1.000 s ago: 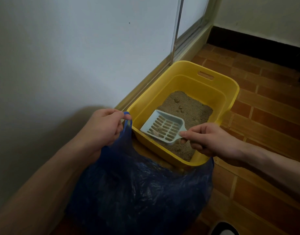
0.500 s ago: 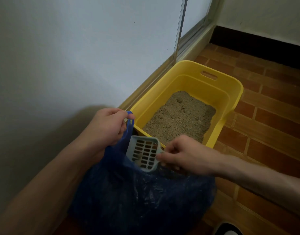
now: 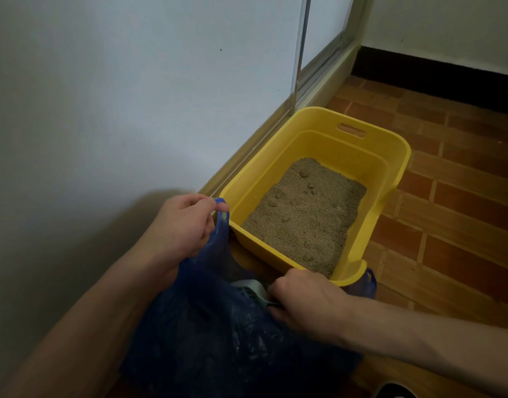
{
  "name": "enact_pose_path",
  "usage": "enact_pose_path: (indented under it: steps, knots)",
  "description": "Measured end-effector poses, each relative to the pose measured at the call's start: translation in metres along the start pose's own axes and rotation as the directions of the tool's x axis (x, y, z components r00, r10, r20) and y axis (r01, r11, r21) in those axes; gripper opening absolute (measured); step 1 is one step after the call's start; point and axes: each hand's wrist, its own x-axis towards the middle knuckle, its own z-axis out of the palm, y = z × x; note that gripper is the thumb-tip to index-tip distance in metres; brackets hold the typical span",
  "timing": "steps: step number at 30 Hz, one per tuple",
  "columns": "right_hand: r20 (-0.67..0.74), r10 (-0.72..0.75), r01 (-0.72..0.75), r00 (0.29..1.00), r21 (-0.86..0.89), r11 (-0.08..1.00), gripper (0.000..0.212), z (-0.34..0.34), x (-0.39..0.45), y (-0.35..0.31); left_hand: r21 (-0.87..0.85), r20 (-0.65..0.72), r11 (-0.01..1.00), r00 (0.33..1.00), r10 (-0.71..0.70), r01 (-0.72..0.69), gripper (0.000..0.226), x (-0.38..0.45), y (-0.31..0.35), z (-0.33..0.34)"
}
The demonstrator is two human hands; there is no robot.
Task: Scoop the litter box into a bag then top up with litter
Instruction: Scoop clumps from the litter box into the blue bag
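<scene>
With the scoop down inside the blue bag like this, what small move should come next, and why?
Probably lift the scoop out of the blue bag and bring it back over the litter box. The right hand holds it low inside the bag's mouth, which the left hand grips open, and several clumps lie on the litter.

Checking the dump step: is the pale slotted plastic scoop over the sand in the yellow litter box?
No, the right hand holds the scoop down inside the blue plastic bag.

2 bare forearms, no sleeves; maybe shoe (image 3: 396, 391) btm.
</scene>
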Motion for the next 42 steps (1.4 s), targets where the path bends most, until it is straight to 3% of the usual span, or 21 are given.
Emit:
enact_pose_path:
  steps: [12,17,21,24,26,28,32,42]
  knots:
    - [-0.098,-0.092,0.080,0.991,-0.120,0.990,0.028,-0.017,-0.016,0.003,-0.007,0.005,1.000,1.000,0.005,-0.005,0.026,0.001,0.001,0.002]
    - [-0.155,0.015,0.010,0.988,0.164,0.986,0.023,-0.046,-0.029,0.014,-0.002,0.004,1.000,1.000,0.007,-0.007,0.026,0.002,0.000,0.003]
    - [-0.100,0.155,-0.092,0.983,0.463,0.882,0.023,-0.084,-0.042,0.038,0.009,-0.014,1.000,1.000,0.003,-0.003,0.026,0.002,0.000,0.002]
    - [-0.089,0.264,-0.169,0.960,0.566,0.807,0.029,-0.101,-0.047,0.069,0.013,-0.021,1.000,1.000,0.002,-0.001,0.026,0.002,-0.001,0.002]
    - [-0.107,0.365,-0.254,0.925,0.541,0.802,0.031,-0.104,-0.044,0.095,0.019,-0.022,1.000,1.000,0.004,-0.003,0.027,0.003,-0.002,0.003]
    - [-0.065,0.458,-0.373,0.887,0.486,0.790,0.034,-0.103,-0.041,0.119,0.021,-0.025,1.000,1.000,0.001,-0.001,0.028,0.003,-0.002,0.003]
    - [0.153,0.538,-0.545,0.829,0.437,0.716,0.032,-0.086,-0.035,0.143,0.029,-0.027,1.000,1.000,-0.001,0.002,0.028,0.003,-0.003,0.000]
    - [0.339,0.514,-0.611,0.788,0.328,0.720,0.024,-0.079,0.001,0.145,0.045,-0.022,0.999,1.000,0.010,-0.009,0.027,0.002,-0.001,0.002]
